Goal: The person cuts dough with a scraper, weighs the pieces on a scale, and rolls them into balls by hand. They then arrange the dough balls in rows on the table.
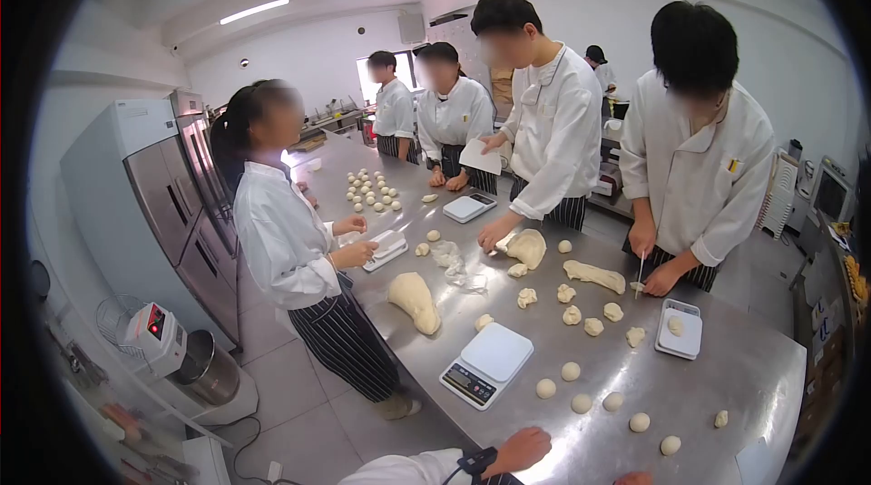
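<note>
My left hand (524, 450), with a black watch on the wrist, rests low at the table's near edge. Its fingers are curled in, and whatever may be under or inside them is hidden. Only a sliver of my right hand (633, 479) shows at the bottom edge, its fingers out of sight. Beyond my hands lie several smooth round dough balls, among them one dough ball (581, 403) close to my left hand. A white kitchen scale (497, 353) with a bare platform stands ahead of the left hand.
Co-workers in white jackets stand around the steel table (408, 172). One cuts dough with a scraper (641, 272) beside a scale (679, 329) bearing a dough piece. A large dough lump (414, 302), a dough strip (594, 275) and a plastic bag (454, 263) lie farther off.
</note>
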Demonstrator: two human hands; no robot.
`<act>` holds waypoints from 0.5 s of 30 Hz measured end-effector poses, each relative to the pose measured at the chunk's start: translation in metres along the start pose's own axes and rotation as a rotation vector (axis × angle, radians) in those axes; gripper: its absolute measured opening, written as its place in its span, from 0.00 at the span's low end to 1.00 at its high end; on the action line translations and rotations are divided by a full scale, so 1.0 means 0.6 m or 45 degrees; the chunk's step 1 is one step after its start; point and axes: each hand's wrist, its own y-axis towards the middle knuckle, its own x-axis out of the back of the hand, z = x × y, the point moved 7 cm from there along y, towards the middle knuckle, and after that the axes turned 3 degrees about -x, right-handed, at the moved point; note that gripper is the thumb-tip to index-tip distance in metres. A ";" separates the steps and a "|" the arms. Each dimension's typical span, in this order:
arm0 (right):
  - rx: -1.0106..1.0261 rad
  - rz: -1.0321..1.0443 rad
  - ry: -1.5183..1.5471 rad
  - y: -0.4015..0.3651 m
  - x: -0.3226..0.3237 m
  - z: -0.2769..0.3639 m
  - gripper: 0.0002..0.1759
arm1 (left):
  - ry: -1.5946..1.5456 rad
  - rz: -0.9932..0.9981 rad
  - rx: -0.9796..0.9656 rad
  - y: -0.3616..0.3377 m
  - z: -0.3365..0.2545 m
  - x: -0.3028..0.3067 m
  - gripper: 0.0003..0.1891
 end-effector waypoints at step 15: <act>-0.158 0.031 0.000 0.005 0.000 -0.011 0.06 | 0.077 0.046 0.149 0.041 -0.024 0.049 0.07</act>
